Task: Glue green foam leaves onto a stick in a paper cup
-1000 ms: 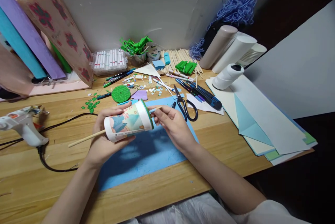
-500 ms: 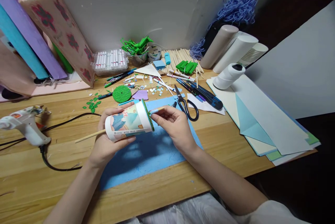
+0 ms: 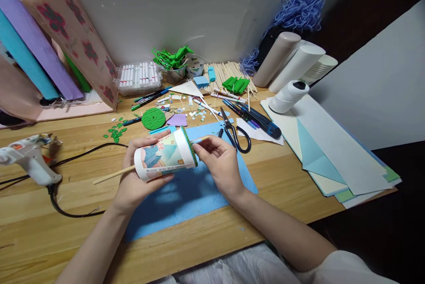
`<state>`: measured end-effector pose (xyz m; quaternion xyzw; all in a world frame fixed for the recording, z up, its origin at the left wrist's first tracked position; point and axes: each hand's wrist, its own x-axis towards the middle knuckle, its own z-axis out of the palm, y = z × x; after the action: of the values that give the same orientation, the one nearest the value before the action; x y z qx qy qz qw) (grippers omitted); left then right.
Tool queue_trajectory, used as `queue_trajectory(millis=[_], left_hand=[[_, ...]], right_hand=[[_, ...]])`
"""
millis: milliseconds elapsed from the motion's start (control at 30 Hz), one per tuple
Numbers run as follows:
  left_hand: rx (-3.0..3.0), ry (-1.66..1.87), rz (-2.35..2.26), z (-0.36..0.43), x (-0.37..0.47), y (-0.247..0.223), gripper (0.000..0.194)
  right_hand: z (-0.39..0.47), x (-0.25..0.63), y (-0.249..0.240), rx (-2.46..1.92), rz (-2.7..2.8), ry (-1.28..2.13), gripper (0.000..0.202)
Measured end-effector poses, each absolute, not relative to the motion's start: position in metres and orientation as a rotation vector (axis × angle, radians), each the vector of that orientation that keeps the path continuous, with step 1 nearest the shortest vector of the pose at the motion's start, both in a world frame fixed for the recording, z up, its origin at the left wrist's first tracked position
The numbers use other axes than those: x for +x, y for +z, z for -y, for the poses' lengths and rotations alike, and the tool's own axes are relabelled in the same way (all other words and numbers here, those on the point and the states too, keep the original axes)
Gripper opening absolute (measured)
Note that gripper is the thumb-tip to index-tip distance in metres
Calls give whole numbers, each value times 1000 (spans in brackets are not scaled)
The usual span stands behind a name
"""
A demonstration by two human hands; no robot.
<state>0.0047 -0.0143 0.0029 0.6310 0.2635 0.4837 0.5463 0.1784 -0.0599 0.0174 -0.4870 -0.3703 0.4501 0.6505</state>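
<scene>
A printed paper cup [image 3: 162, 155] lies on its side in my left hand [image 3: 133, 173], whose fingers and thumb wrap round it. A green disc [image 3: 190, 146] covers the cup's wide end, seen edge-on. From the other end a thin wooden stick [image 3: 113, 175] sticks out to the left. My right hand [image 3: 217, 160] is closed in a pinch just off the disc. Between its fingertips is a thin stick, pale blue near the disc, in line with the wooden one; whether they are one piece is hidden inside the cup. Below lies a blue sheet [image 3: 186, 206].
Black-handled scissors [image 3: 232, 131] lie beyond my right hand. A glue gun [image 3: 36, 160] with a black cord stands at left. Behind are a green disc [image 3: 153, 118], leaf-shaped green bits [image 3: 116, 132], paper scraps and a box of markers [image 3: 137, 76]. Stacked paper sheets [image 3: 332, 151] lie at right.
The cup and both hands have shifted very slightly right in view, while the scene behind has drifted slightly left. My grip on the cup and the right-hand pinch look the same.
</scene>
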Motion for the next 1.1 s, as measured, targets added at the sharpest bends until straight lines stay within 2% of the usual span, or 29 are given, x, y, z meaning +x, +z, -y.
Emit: queue_trajectory(millis=[367,1100], left_hand=[[1617,1166,-610,15,6,8,63],[1700,1188,-650,11,6,14,56]], right_hand=[[60,174,14,-1043,709,1120,12],[56,186,20,-1067,837,1163,21]])
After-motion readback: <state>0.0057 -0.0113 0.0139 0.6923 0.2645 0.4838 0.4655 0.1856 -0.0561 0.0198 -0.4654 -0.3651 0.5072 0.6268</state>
